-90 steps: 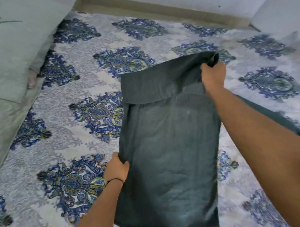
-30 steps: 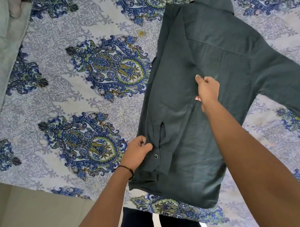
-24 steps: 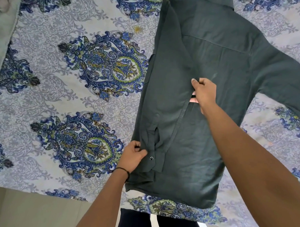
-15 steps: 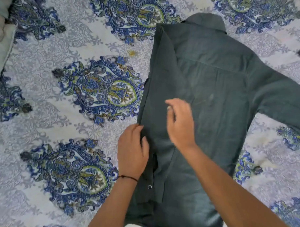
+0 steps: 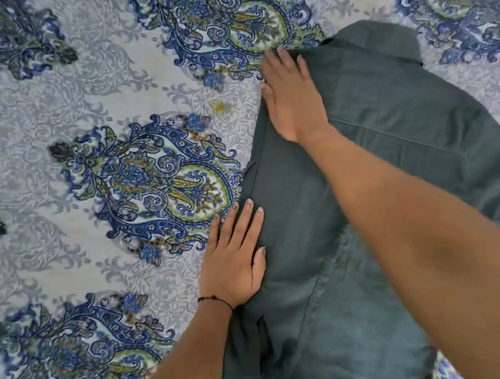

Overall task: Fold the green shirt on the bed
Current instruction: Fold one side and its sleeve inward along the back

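The dark green shirt (image 5: 382, 122) lies back-up on the bed (image 5: 70, 96), collar at the top, its left side folded inward along a straight edge. My left hand (image 5: 234, 255) lies flat with straight fingers on the folded left edge, about halfway down. My right hand (image 5: 291, 97) presses flat on the same folded edge higher up, near the shoulder and collar. My right forearm crosses over the shirt's body and hides part of it. The right sleeve runs out of view at the right.
The bed sheet is white-grey with large blue and green paisley motifs (image 5: 158, 181) and spreads to the left of the shirt. A small yellow stain (image 5: 220, 106) marks the sheet close to my right hand.
Both hands let go of their pinches on the cloth and went flat. My right hand slid up the folded edge toward the collar; my left hand stays lower on the edge.
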